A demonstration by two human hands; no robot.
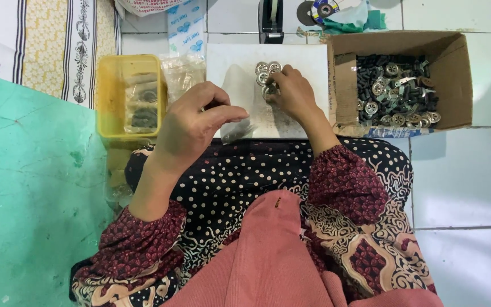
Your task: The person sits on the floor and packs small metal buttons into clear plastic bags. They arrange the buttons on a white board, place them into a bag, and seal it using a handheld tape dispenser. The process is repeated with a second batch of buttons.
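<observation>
Left hand [191, 122] — fingers pinched together on the mouth of a clear bag [238, 96], which lies on a white board [291, 62] on the tiled floor.
Right hand [292, 91] — fingertips closed on small silver discs [268, 73], a cluster resting on the board just beside the bag.
Cardboard box [456, 79] — right of the board, holding black pieces and more metal discs.
Yellow tray [112, 96] — left of the board, with filled bags inside.
Tape dispenser [271, 23] — beyond the board.
Green mat [29, 199] — far left.
</observation>
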